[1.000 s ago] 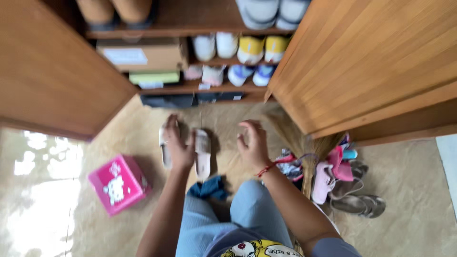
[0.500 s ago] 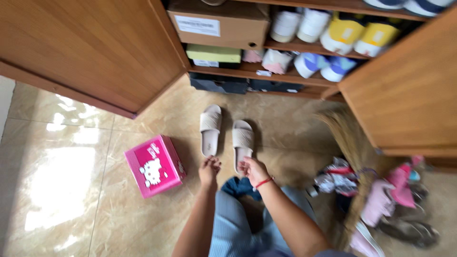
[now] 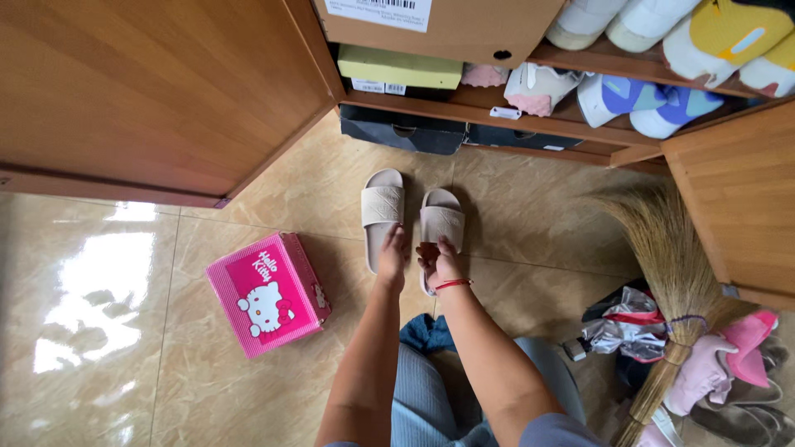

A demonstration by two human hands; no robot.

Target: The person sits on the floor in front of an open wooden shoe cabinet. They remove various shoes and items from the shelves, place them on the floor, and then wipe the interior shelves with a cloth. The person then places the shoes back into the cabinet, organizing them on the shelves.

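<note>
Two beige slide sandals lie side by side on the tan tiled floor in front of an open wooden shoe cabinet. My left hand (image 3: pixel 392 260) rests on the heel end of the left sandal (image 3: pixel 382 207). My right hand (image 3: pixel 440 262), with a red band at the wrist, touches the heel end of the right sandal (image 3: pixel 441 220). Whether the fingers grip the sandals or only press on them is not clear. My blue-trousered knees show at the bottom.
A pink cartoon-cat box (image 3: pixel 267 294) sits on the floor to the left. Cabinet shelves (image 3: pixel 497 112) hold shoe boxes and several sneakers. A straw broom (image 3: pixel 675 273) leans at right over a heap of sandals and a crumpled bag (image 3: pixel 631 327). Open cabinet doors (image 3: pixel 149 91) flank both sides.
The camera has moved in closer. Both hands, which were drawn back from the sandals half a second ago, have reached forward onto their heel ends.
</note>
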